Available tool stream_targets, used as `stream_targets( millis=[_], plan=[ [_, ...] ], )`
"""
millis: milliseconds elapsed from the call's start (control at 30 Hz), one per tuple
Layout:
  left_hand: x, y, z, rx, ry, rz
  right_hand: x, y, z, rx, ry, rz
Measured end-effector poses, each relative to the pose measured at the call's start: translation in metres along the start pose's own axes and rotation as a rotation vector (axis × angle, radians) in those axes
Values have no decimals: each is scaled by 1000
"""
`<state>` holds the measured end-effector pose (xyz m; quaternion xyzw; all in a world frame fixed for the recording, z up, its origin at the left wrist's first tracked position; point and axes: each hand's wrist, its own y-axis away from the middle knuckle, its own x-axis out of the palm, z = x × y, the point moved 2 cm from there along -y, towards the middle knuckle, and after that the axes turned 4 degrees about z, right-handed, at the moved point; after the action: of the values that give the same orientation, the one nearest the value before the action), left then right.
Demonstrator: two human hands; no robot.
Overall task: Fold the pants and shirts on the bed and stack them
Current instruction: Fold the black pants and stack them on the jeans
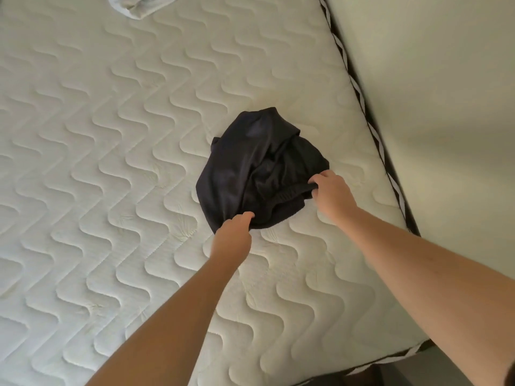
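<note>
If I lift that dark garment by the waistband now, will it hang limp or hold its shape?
Probably limp: the dark garment lies bunched in soft folds on the mattress. It looks thin and light, so it should rise easily. The left hand and right hand grip its near edge and elastic waistband, so the rest will likely dangle and unfurl.

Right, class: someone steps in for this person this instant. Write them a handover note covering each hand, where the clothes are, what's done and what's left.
Left hand: pinches the near edge of the dark garment.
Right hand: grips the garment's elastic waistband at its right side.
Dark garment: crumpled in a heap on the mattress, nearer its right edge; not yet spread or folded.
White garment: lies at the far edge of the view, partly cut off; whether it is folded cannot be told.
Done: no stack in view.
Left: probably spread the dark garment flat, fold it, then stack the clothes.
</note>
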<state>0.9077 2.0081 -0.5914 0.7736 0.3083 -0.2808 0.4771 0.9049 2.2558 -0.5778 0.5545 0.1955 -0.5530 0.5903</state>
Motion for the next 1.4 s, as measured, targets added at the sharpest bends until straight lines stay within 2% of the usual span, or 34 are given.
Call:
stream_targets(
  millis=[267, 400, 600, 733, 900, 1133, 1200, 1267, 1400],
  plan=[
    [-91, 107, 34, 82, 254, -38, -27, 85, 31, -53, -73, 150],
    [-156, 158, 28, 158, 351, -90, -70, 135, 64, -99, -168, 151],
    [-261, 242, 13, 347, 339, -212, -144, 209, 116, -153, -269, -12],
    [-318, 297, 11, 388, 357, -305, -183, 255, 158, -269, -328, -147],
    [-366, 358, 10, 430, 505, -368, -204, 302, 205, -406, -421, -325],
    [-408, 410, 13, 493, 630, -380, -199, 339, 252, -504, -315, -437],
    [-417, 420, 16, 516, 626, -389, -189, 344, 263, -550, -324, -382],
    [-424, 428, 19, 537, 622, -395, -175, 345, 274, -580, -281, -245],
    [-438, 442, 25, 562, 595, -397, -151, 329, 284, -503, 119, -150]
  ],
)
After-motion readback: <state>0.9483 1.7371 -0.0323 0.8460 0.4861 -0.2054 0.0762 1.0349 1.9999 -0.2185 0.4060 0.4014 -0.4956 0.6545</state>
